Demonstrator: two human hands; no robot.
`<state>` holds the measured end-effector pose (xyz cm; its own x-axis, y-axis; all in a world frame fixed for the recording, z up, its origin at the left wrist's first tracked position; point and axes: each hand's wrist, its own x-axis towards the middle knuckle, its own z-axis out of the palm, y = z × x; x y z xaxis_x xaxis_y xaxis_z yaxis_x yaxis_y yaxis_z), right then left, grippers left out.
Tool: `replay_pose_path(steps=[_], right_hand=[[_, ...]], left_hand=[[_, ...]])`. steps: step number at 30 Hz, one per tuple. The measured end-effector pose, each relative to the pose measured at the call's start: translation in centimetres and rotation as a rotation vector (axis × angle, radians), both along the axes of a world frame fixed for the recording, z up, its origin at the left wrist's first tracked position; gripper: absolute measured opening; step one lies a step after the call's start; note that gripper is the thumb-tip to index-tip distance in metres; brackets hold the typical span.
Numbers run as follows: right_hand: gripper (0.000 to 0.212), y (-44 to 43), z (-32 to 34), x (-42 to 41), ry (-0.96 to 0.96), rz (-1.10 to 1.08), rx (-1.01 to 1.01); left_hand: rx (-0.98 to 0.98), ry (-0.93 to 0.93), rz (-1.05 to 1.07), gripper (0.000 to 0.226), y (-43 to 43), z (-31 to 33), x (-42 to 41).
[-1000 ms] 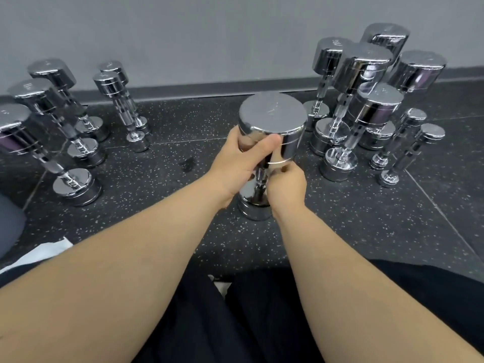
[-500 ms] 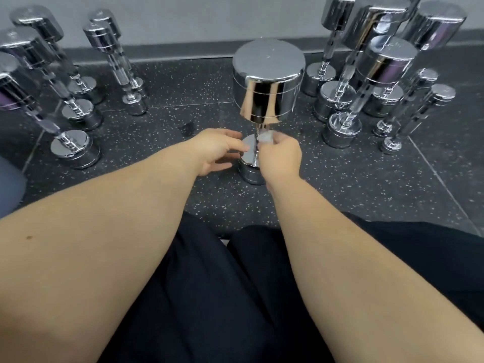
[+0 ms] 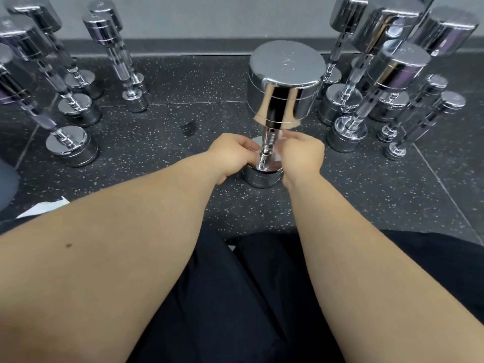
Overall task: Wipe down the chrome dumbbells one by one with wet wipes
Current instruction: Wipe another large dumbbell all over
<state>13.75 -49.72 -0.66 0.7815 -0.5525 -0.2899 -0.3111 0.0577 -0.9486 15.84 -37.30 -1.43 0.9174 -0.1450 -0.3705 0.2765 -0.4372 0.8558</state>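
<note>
Floor (image 3: 167,82): dark speckled rubber tiles, seams visible. One large dumbbell (image 3: 285,82) stands on end at centre. A left group (image 3: 70,142) and a right group (image 3: 345,137) of chrome dumbbells stand likewise. White sheet (image 3: 42,208) at left edge. Dark smudge (image 3: 190,127) left of centre.

Both bare forearms reach forward and converge; the left hand (image 3: 231,154) and right hand (image 3: 301,154) face each other, fingers curled onto the handle (image 3: 268,142) between them.

Upright dumbbell (image 3: 285,85) on floor (image 3: 183,100) between left cluster (image 3: 68,142) and right cluster (image 3: 392,69); wall (image 3: 209,17) behind.
</note>
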Motion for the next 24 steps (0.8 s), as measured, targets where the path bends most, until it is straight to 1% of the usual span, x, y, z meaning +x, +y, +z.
replay_pose_path(steps=[2, 3, 5, 6, 7, 10, 11, 13, 15, 17, 19, 21, 24], right_hand=[[0.024, 0.0, 0.9, 0.0, -0.143, -0.075, 0.063], [0.026, -0.1, 1.1, -0.1, -0.13, -0.062, 0.059], [0.03, 0.0, 0.9, -0.8, 0.021, 0.021, 0.013], [0.029, 0.2, 0.6, -1.2, 0.077, 0.069, -0.016], [0.027, 0.3, 0.3, -1.5, 0.082, 0.105, -0.037], [0.024, 1.3, 0.3, -1.5, -0.045, 0.168, -0.024], [0.023, 1.6, 0.1, -1.5, -0.051, 0.182, -0.03], [0.014, 1.8, -0.7, -1.4, -0.019, 0.217, -0.077], [0.011, 1.8, -1.1, -1.8, 0.015, 0.239, -0.083], [0.015, 1.6, -1.0, -2.1, -0.004, 0.197, -0.041], [0.019, 1.1, -0.5, -2.3, -0.049, 0.14, -0.006], [0.02, 0.8, -0.2, -2.4, -0.063, 0.139, 0.051], [0.014, 0.6, 0.2, -2.1, -0.013, 0.107, 0.242]], left_hand=[[-0.007, -0.001, -0.001, 0.027, 0.1, 0.0, 0.0], [-0.006, -0.005, 0.001, 0.026, 0.1, -0.1, 0.0], [0.013, -0.013, 0.004, 0.026, 0.1, -0.1, -0.1], [0.021, -0.02, -0.001, 0.025, 0.0, 0.0, -0.2], [0.025, -0.029, -0.006, 0.023, -0.1, -0.1, -0.2], [-0.007, -0.075, 0.033, 0.018, -0.3, 0.0, -0.5], [-0.014, -0.094, 0.066, 0.02, -0.2, 0.2, -0.6], [-0.055, -0.096, 0.128, 0.025, -0.1, 0.7, -0.7], [-0.17, -0.029, 0.162, 0.027, -0.1, 1.2, -0.8], [-0.263, 0.009, 0.169, 0.024, -0.4, 1.7, -1.0], [-0.288, -0.044, 0.164, 0.019, -0.8, 1.8, -0.9], [-0.263, -0.118, 0.158, 0.014, -1.1, 1.7, -0.7], [-0.198, -0.169, 0.177, 0.017, -1.2, 1.1, -0.3]])
